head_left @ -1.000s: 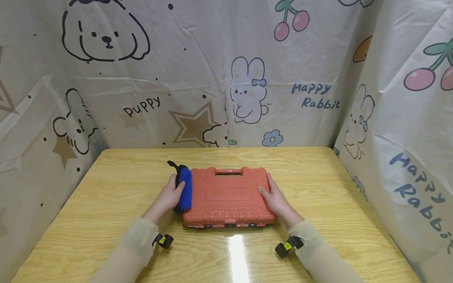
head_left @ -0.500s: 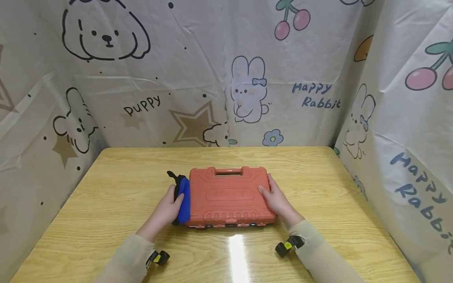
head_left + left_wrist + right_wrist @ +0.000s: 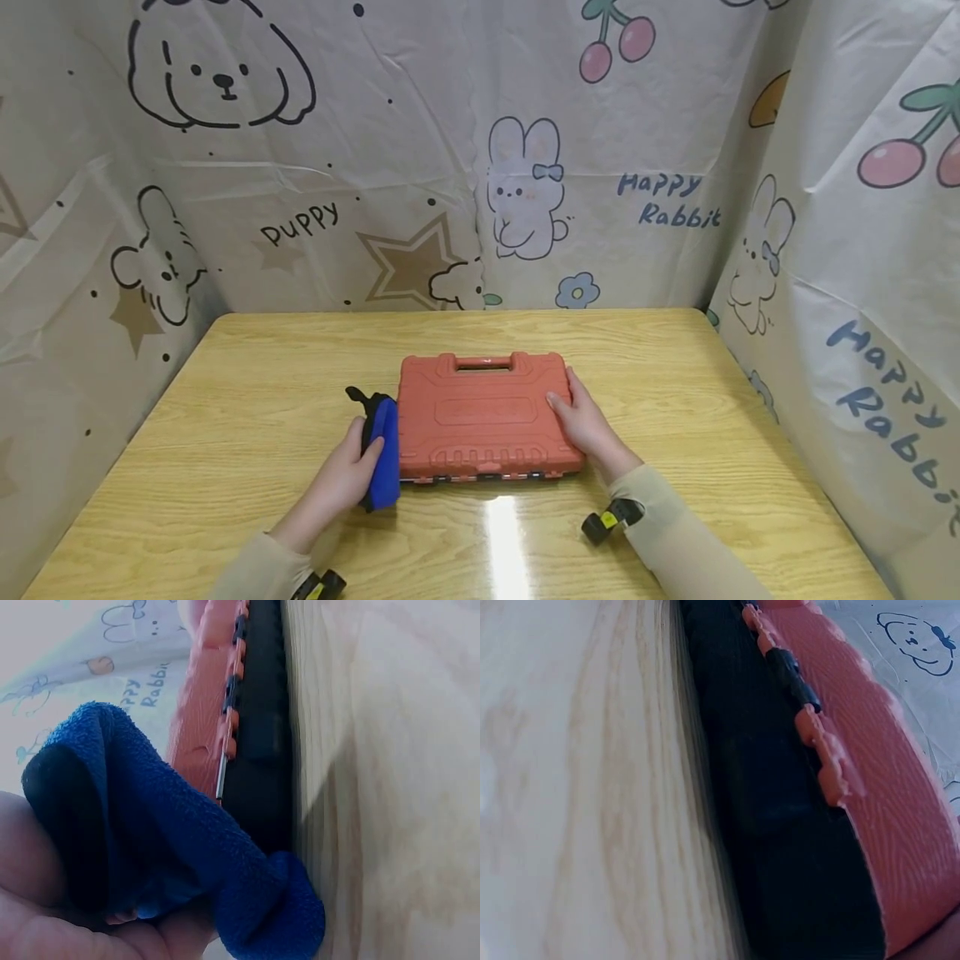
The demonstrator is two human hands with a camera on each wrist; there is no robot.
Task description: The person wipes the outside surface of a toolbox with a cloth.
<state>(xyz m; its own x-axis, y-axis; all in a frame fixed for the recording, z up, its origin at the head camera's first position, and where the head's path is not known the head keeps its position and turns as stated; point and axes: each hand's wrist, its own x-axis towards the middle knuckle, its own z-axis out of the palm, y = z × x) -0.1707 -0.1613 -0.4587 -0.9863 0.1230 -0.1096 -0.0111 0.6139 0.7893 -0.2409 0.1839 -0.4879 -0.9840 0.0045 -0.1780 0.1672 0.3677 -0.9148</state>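
A red plastic tool case with a black lower half lies flat on the table, its handle toward the back. My left hand grips a blue terry cleaning cloth with a black side and a black tab, thumb over the blue face. In the head view the cloth stands along the case's left side, its near end past the front corner. Folds of the cloth hide part of the case in the left wrist view. My right hand holds the case's right edge, thumb on top and fingers along the side.
The wooden table surrounds the case, with a bright light reflection in front of it. Printed sheets with cartoon animals hang along the back and both sides. A small black camera is strapped to each wrist.
My left hand has slid the cloth along the case's left side toward the front edge. My right hand stays on the right edge, and the case has hardly moved.
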